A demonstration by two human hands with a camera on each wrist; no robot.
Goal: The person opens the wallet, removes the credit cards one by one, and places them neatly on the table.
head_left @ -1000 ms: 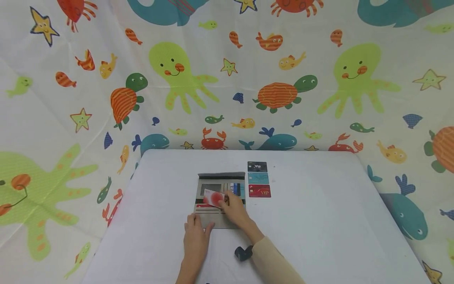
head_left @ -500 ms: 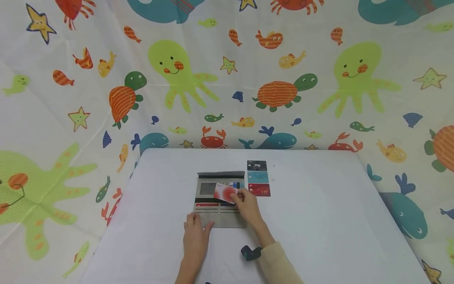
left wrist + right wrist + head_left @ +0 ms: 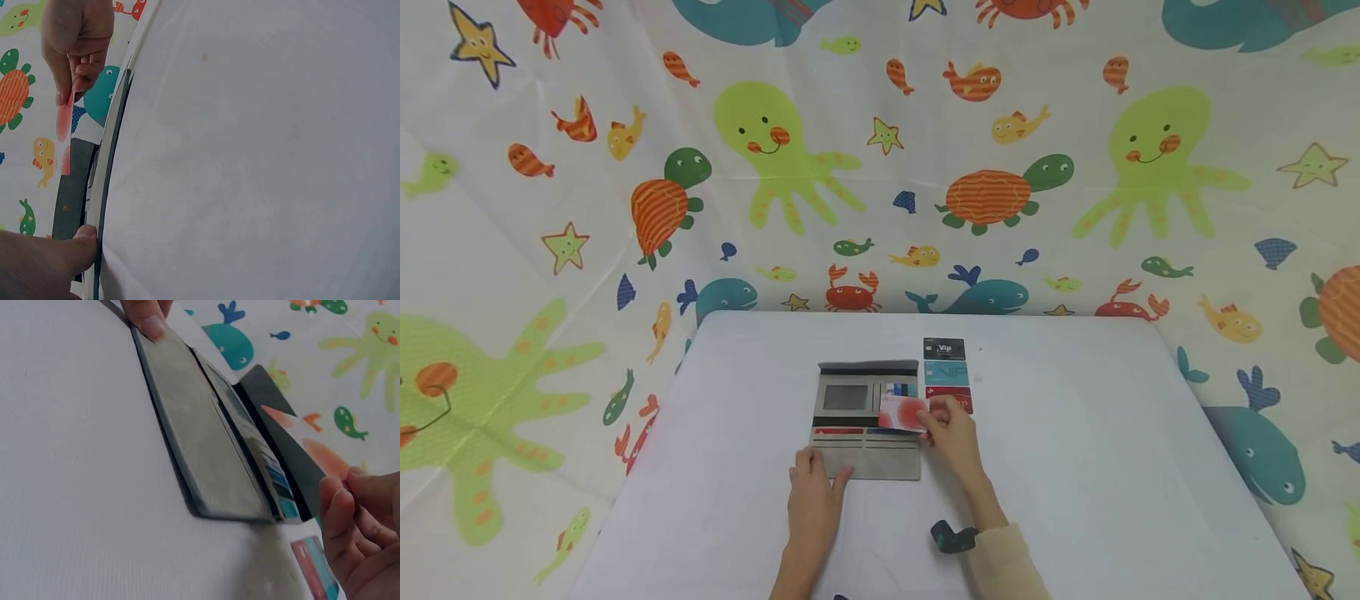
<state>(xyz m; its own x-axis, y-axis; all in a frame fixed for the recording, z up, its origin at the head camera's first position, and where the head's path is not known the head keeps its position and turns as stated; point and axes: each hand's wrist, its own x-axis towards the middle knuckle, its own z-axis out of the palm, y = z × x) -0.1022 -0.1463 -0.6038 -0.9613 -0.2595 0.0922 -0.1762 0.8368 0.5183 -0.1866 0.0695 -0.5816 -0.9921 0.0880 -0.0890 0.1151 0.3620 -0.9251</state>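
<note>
A grey wallet (image 3: 842, 462) lies spread open on the white table, with cards in several of its slots. My right hand (image 3: 953, 437) pinches a white-and-red card (image 3: 898, 412) by its right end. In the head view the card overlaps the wallet's right side; the right wrist view shows it tilted and raised over the wallet. My left hand (image 3: 815, 496) rests at the wallet's near left corner, fingers extended, thumb (image 3: 85, 240) on the near edge.
Just right of the wallet a black card (image 3: 943, 348), a light blue card (image 3: 946, 372) and a red card (image 3: 943, 392) lie in a column, the red one partly behind my right hand. A sea-animal curtain (image 3: 880, 183) hangs behind the white table (image 3: 1075, 450).
My right hand has moved the card rightward across the wallet, from its middle to its right edge. My left hand has stayed at the corner.
</note>
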